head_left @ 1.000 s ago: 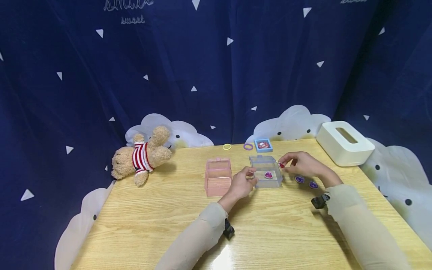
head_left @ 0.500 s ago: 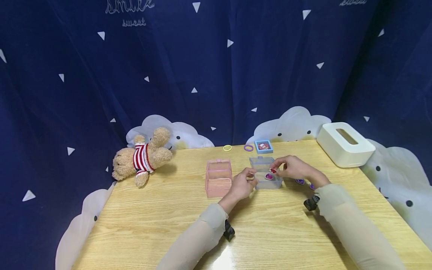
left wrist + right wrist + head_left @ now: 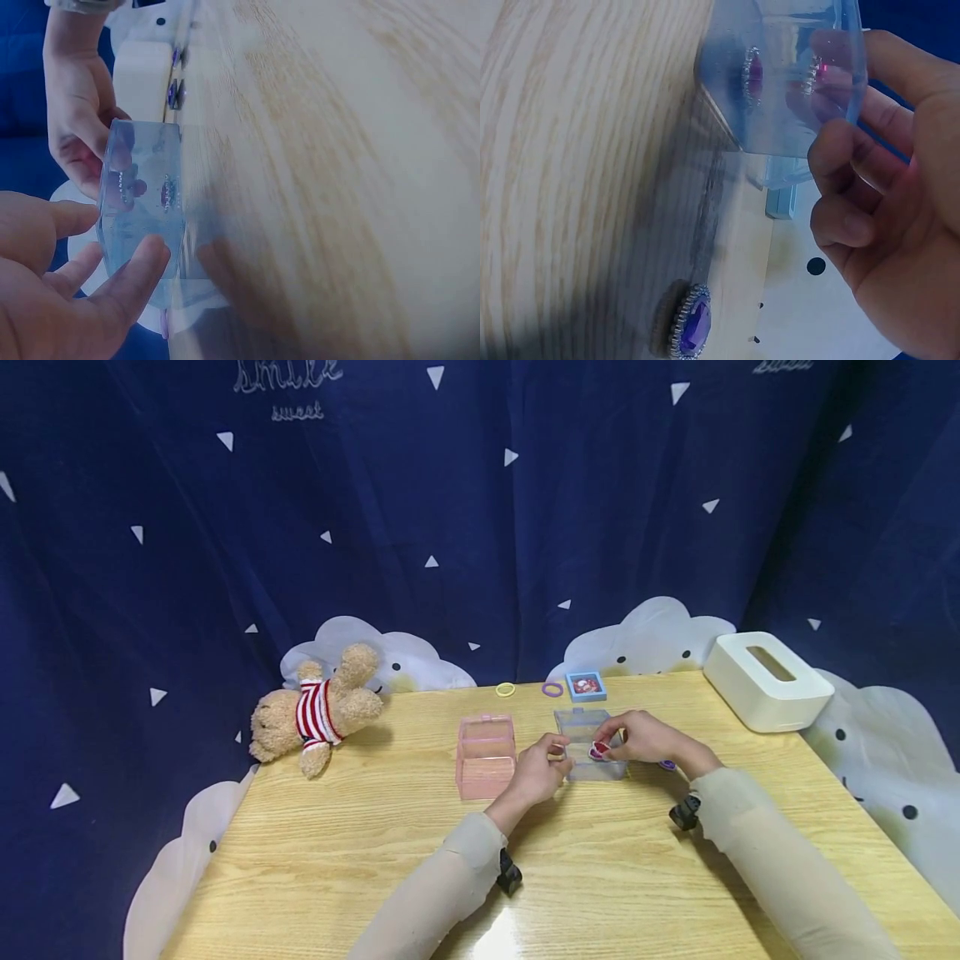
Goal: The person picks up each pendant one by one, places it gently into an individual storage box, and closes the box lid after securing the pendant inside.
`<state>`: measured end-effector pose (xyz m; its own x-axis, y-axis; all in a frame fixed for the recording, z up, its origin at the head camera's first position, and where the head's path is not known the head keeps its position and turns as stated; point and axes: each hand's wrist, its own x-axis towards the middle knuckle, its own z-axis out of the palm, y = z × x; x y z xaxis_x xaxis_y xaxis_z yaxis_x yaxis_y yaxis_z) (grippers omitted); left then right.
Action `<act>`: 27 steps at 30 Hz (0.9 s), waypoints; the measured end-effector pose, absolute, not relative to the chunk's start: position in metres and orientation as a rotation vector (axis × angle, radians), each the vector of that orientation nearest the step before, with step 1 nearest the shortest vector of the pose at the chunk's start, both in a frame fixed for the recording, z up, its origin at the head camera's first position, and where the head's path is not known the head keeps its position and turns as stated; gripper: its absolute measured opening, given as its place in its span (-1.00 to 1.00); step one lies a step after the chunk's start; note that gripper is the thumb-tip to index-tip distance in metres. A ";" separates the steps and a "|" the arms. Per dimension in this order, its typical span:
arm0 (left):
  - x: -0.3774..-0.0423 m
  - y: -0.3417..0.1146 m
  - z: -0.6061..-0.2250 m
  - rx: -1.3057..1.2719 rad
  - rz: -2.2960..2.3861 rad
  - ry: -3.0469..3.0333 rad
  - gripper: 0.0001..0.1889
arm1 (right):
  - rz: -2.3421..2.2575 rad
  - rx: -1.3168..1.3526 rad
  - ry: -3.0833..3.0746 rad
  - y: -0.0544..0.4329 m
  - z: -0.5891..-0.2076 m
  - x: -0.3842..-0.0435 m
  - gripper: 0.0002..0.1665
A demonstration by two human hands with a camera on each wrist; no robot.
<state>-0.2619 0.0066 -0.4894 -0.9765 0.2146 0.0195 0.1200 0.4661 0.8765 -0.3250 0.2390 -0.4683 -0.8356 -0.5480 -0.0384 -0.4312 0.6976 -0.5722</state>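
Note:
A clear blue plastic box (image 3: 581, 772) stands on the table with its lid (image 3: 576, 718) raised at the back. My left hand (image 3: 536, 770) rests its extended fingertips against the box's left side. Over the box, my right hand (image 3: 647, 739) reaches in past the rim and pinches a red gem (image 3: 602, 747) with a silver beaded edge. Just below it, partly covered, a magenta heart-shaped gem (image 3: 754, 75) lies on the box floor. Beside the box are two purple gems; one purple gem (image 3: 694, 327) shows close up in the right wrist view.
An open pink box (image 3: 486, 777) stands left of my left hand. Behind are a yellow ring (image 3: 506, 684), a purple ring (image 3: 562, 686) and a blue-framed square (image 3: 587, 696). A teddy bear (image 3: 317, 712) lies far left, a white tissue box (image 3: 795, 697) at the back right.
My right hand has brought the red gem leftward from beside the blue box, then down into it above the magenta gem. My left hand has stayed at the box's side.

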 end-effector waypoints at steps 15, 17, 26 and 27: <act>-0.262 0.006 -0.488 0.286 1.526 2.612 -0.64 | -0.833 -0.779 2.707 0.240 -0.469 -0.323 -0.65; -0.262 0.006 -0.488 0.282 1.517 2.616 -0.63 | -0.845 -0.773 2.710 0.241 -0.468 -0.323 -0.65; -0.259 0.004 -0.481 0.301 1.499 2.634 -0.59 | -0.939 -0.757 2.721 0.247 -0.462 -0.322 -0.66; -0.259 0.003 -0.480 0.306 1.499 2.637 -0.59 | -0.949 -0.750 2.725 0.248 -0.461 -0.321 -0.66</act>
